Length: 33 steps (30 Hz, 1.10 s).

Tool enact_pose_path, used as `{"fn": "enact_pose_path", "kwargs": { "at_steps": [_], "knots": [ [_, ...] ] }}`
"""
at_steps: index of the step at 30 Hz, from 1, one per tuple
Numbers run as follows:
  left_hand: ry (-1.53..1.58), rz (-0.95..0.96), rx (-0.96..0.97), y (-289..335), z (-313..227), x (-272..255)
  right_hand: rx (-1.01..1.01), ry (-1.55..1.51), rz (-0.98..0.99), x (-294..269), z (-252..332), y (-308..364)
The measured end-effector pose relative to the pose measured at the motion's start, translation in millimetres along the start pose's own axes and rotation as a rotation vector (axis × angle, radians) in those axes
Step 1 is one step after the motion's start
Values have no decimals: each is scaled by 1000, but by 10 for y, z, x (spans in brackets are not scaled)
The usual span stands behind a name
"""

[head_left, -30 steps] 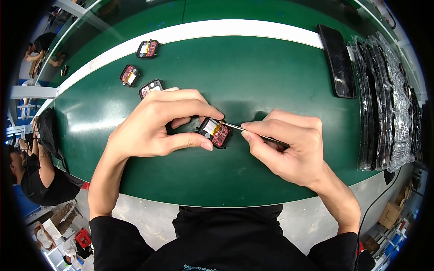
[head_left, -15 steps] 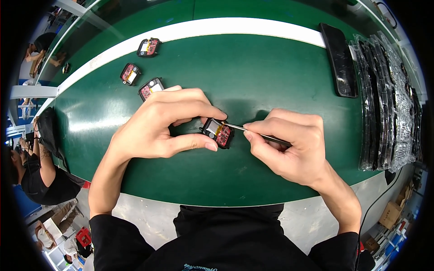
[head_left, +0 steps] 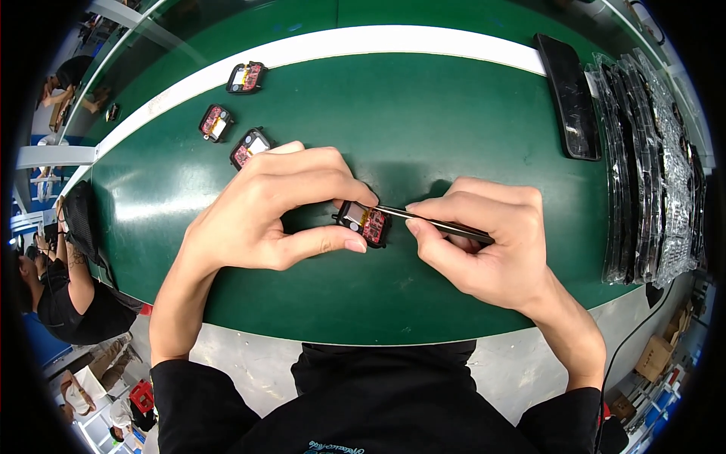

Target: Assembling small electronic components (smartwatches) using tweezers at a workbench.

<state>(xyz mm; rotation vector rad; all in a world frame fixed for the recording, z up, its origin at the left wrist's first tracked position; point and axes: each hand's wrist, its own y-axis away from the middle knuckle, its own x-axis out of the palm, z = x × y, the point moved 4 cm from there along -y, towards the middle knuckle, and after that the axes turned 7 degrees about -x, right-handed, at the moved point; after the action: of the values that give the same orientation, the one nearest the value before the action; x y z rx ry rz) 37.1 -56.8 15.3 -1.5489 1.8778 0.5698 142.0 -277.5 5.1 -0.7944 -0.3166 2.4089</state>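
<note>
My left hand (head_left: pixel 276 208) pinches a small black device casing (head_left: pixel 363 222) between thumb and fingers, steadying it on the green tabletop. Its uncovered inside shows a red circuit board, a silver rectangular part and a strip of yellow tape. In my right hand (head_left: pixel 484 238) is a pair of slim, dark tweezers (head_left: pixel 446 225), gripped like a pen. Their metal tips touch or hover over the casing's upper edge, close to my left fingertip; I cannot tell whether they grip anything.
Three similar opened casings lie at the far left: one (head_left: pixel 246 77), another (head_left: pixel 216 123) and a third (head_left: pixel 248 148), partly behind my left hand. A black slab-shaped object (head_left: pixel 569 98) and stacked clear plastic trays (head_left: pixel 646 170) stand at right. Other people sit at far left.
The tweezers have tilted slightly and their tips have shifted a little toward my left fingertip. My left hand still holds the casing in nearly the same place.
</note>
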Motion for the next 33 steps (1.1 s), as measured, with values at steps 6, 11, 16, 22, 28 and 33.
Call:
{"fn": "enact_pose_path", "kwargs": {
  "at_steps": [6, 11, 16, 22, 28, 33],
  "knots": [
    [13, -17, -2, 6, -3, -8, 3, -37, -6, 11, -18, 13],
    [33, -28, -21, 3, -1, 3, -14, -39, 3, 7, -21, 2],
    [15, -28, 2, -6, 8, 9, -18, -29, 2, 23, -24, 11],
    [1, -42, 31, 13, 23, 17, 17, -29, -18, 16, 3, 5],
    [54, -10, -30, 1, 44, 8, 8, -31, -3, -24, -3, -1],
    [55, 0, -44, -1, 34, 11, 52, -80, -7, -22, -18, -8]
  ]
}}
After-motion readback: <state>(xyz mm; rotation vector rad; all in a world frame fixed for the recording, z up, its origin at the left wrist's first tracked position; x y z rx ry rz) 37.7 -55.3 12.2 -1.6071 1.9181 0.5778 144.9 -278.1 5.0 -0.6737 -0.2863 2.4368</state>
